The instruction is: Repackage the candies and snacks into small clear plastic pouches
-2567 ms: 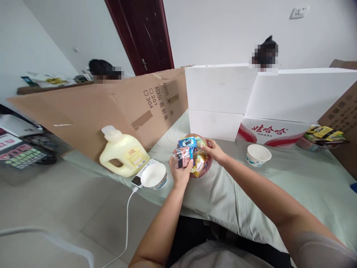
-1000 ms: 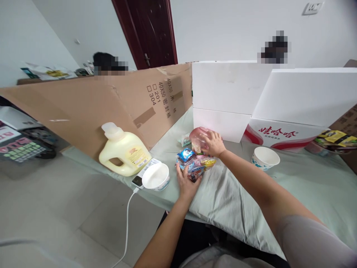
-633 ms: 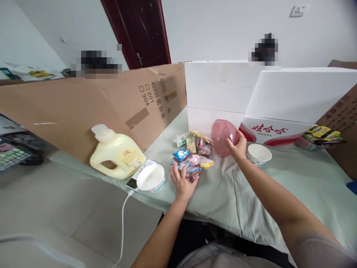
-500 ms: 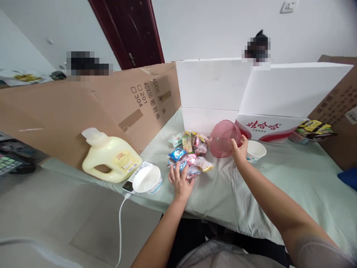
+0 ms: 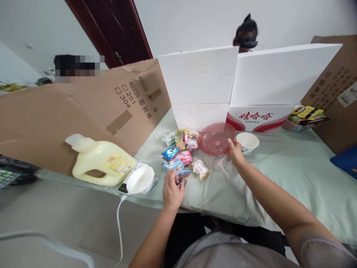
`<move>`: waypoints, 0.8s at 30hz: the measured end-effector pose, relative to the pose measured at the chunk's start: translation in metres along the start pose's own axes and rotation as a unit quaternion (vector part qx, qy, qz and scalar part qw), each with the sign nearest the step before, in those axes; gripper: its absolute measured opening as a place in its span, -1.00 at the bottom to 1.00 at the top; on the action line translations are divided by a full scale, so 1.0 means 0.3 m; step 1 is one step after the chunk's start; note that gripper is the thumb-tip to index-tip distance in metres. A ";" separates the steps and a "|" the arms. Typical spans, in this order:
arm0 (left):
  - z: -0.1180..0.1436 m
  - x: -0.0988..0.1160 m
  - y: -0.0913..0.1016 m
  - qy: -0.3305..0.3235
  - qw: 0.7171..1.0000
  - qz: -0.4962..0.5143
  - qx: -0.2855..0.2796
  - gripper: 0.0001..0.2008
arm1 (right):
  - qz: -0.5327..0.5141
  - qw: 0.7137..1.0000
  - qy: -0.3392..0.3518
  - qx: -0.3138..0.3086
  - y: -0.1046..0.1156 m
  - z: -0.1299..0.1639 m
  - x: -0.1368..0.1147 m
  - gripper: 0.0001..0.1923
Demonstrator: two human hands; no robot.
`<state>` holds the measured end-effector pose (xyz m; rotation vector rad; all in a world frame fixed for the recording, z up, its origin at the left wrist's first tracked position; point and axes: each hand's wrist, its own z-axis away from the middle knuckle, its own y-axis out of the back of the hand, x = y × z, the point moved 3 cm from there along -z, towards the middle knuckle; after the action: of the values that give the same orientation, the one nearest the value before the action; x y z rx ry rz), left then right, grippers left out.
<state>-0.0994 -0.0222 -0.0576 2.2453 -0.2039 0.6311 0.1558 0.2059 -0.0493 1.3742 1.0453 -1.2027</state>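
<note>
A person sits at the near edge of a table covered with a pale green cloth [image 5: 279, 175]. The right hand [image 5: 235, 152] grips the near rim of a pink bowl [image 5: 216, 138], a shallow, see-through plastic dish that sits upright on the cloth toward the far edge, just in front of white foam boards [image 5: 199, 74]. The left hand [image 5: 172, 190] closes its fingertips on a small wrapped snack at the near side of a pile of snacks [image 5: 181, 154], loose packets in crinkly, shiny wrappers of blue, pink, green and gold, spread flat between the bowl and the near edge. To handle the step well, the bowl seems best kept level and steady with the right hand, and the slippery packets pinched by their sealed ends, one at a time, so they do not slide on the cloth. A white paper cup [image 5: 247, 142] stands just beside the bowl on its right. Another white paper cup [image 5: 142, 179], lying tilted, rests at the near left corner, touching a phone [image 5: 124, 186] with a white cable. Beside it lies a pale yellow plastic jug [image 5: 97, 162] with a moulded handle. A large sheet of brown cardboard [image 5: 83, 108] lines the left edge. The cloth is soft and wrinkled.
</note>
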 end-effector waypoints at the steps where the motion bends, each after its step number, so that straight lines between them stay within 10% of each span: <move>1: 0.003 -0.004 0.012 0.033 0.999 0.001 -0.005 -0.41 | -0.004 1.000 -0.029 -0.006 0.001 -0.001 0.008 -0.35; 6: -0.003 -0.059 0.042 0.176 0.976 -0.026 -0.126 -0.39 | -0.001 0.990 -0.132 -0.053 0.011 0.017 0.037 -0.40; 12: -0.017 -0.100 0.071 0.112 0.975 -0.166 -0.099 -0.51 | 0.046 0.993 -0.107 -0.037 0.034 0.153 0.066 -0.34; 16: -0.024 -0.075 0.057 0.062 0.976 -0.187 -0.095 -0.65 | 0.132 0.980 0.122 -0.085 -0.009 0.349 0.048 -0.33; 19: -0.037 -0.055 0.046 0.059 0.969 -0.220 -0.093 -0.68 | 0.227 0.900 0.301 -0.218 -0.090 0.477 0.014 -0.41; 24: -0.040 -0.032 0.040 0.058 0.963 -0.251 -0.083 -0.69 | 0.362 0.807 0.369 -0.286 -0.205 0.474 -0.033 -0.41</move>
<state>-0.1162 -0.0222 -0.0476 1.9792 0.3518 0.4452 0.0747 0.0735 -0.0500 1.5302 1.0925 0.2589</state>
